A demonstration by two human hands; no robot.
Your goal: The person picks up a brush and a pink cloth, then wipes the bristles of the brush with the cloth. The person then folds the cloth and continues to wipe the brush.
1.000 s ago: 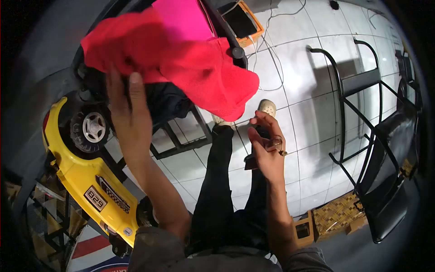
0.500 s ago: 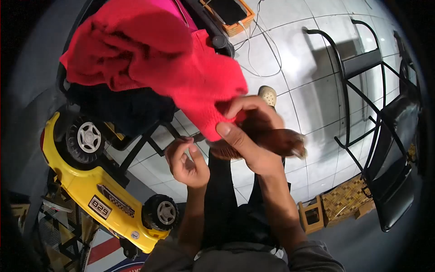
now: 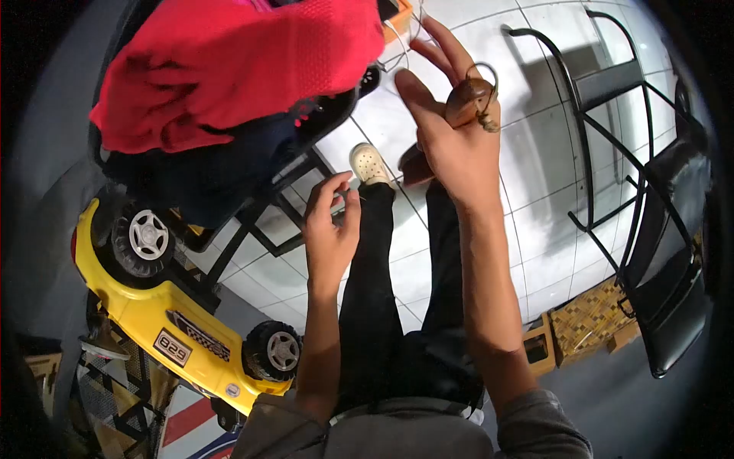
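Observation:
In the head view my right hand (image 3: 459, 157) is raised, with thumb and forefinger apart. It grips a brown wooden handle (image 3: 463, 103) with a thin loop and a knotted cord at its end. The rest of that brown thing is mostly hidden by the hand. A red knitted garment (image 3: 237, 76) lies left of this hand, apart from it, over dark cloth (image 3: 206, 176) in a black open case. Above my legs, my left hand (image 3: 330, 233) holds nothing, its fingers loosely bent and the thumb apart.
A yellow toy car (image 3: 160, 306) with black wheels is at the left. On the right stands a black-framed chair (image 3: 665, 183) on the white tiled floor (image 3: 535, 176). An orange basket (image 3: 397, 19) and a white cable are at the top. A pale clog (image 3: 368, 163) is on one foot.
My right hand has let go of the red garment and moved up, still with the brown wooden handle. The garment now lies flatter on the case. My left hand has risen slightly and turned.

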